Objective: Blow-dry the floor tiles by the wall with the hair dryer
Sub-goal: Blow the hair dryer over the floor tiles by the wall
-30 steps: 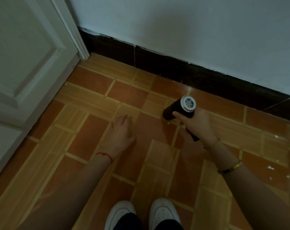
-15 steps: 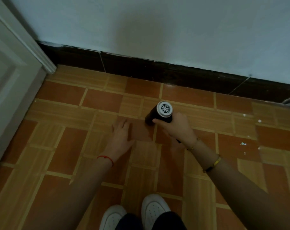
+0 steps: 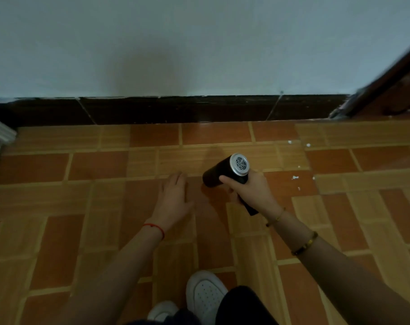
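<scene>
My right hand (image 3: 251, 192) grips the handle of a black hair dryer (image 3: 222, 172) whose silver rear grille faces up at me; its nozzle points down and left at the floor tiles (image 3: 222, 137). The tiles are orange-brown and tan, laid in a brick pattern up to a dark skirting (image 3: 176, 110) under a pale wall (image 3: 199, 43). My left hand (image 3: 173, 200) lies flat on the tiles, fingers together, just left of the nozzle. It holds nothing.
A white door frame foot (image 3: 0, 134) shows at the far left. A dark wooden door edge (image 3: 386, 90) slants in at the upper right. Small white flecks (image 3: 295, 177) dot the tiles on the right. My white shoes (image 3: 204, 294) are at the bottom.
My view has swung right: the white door slid out at the left and a dark door edge appeared at the right. Both hands and the dryer have shifted right along the wall.
</scene>
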Tool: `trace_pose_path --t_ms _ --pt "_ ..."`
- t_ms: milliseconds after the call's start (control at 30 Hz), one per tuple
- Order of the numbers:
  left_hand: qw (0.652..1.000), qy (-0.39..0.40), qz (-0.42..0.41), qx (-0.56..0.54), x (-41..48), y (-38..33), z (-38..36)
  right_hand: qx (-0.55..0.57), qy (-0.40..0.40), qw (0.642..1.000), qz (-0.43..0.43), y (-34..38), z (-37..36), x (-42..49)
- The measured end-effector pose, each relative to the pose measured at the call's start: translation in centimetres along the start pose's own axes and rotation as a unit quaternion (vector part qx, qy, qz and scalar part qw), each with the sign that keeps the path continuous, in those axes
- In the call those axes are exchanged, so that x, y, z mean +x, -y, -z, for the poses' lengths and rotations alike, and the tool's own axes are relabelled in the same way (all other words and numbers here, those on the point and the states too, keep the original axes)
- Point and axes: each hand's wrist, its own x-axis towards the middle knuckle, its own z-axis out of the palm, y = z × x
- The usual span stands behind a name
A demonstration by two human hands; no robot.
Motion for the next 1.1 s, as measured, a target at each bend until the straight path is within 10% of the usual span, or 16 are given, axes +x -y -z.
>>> trace_pose_path --t_ms 500,1100 --pt "0.988 0.075 -0.128 0.037 1.3 -11.5 -6.7 0.039 -0.129 0.986 -0.093 -7.6 8.8 -6.2" --pt "0.992 -0.074 0.069 0.082 1.7 -1.9 -3.1 0.052 -0.011 0.999 0.004 -2.4 1.0 3.1"
